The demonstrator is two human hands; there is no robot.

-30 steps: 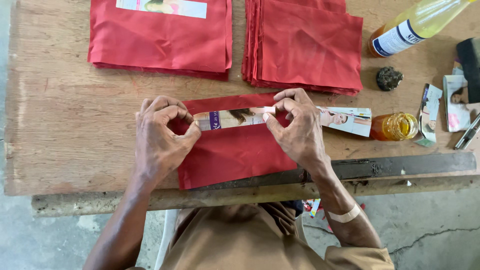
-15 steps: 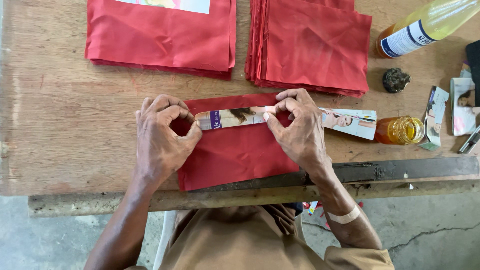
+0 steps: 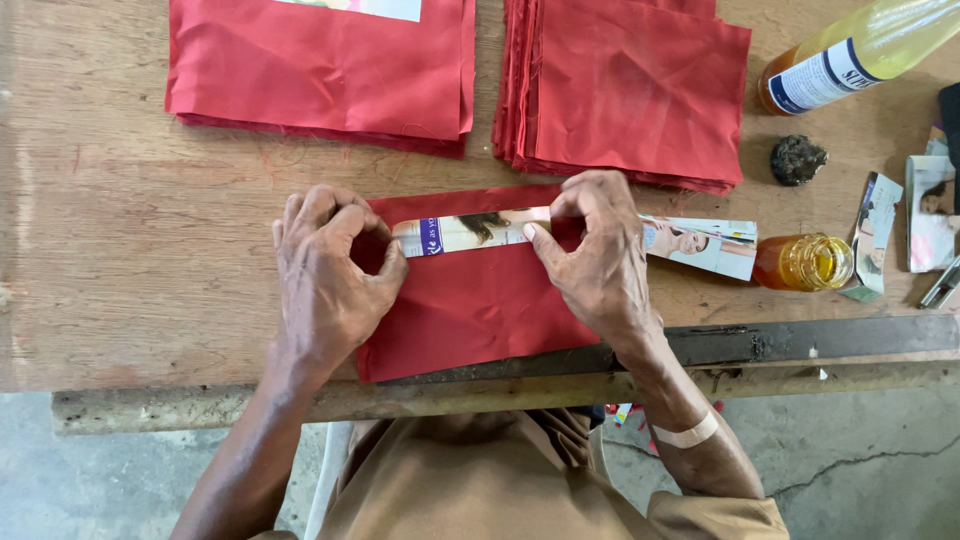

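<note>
A red cloth piece (image 3: 470,310) lies flat on the wooden table (image 3: 120,250) at its near edge. Across the cloth's upper part rests a narrow strip of printed magazine paper (image 3: 470,232). My left hand (image 3: 330,275) pinches the strip's left end together with the cloth's top edge. My right hand (image 3: 595,255) presses the strip's right part with thumb and fingers, folding the red cloth over it. Both hands hide the cloth's upper corners.
Two stacks of red cloth pieces (image 3: 320,70) (image 3: 630,90) lie at the back. Right of my hands are cut magazine strips (image 3: 705,245), a small jar of amber liquid (image 3: 805,262), a dark lump (image 3: 798,160), a yellow bottle (image 3: 850,55) and paper scraps (image 3: 930,210).
The hands and the cloth hold almost the same pose; only the view has shifted slightly.
</note>
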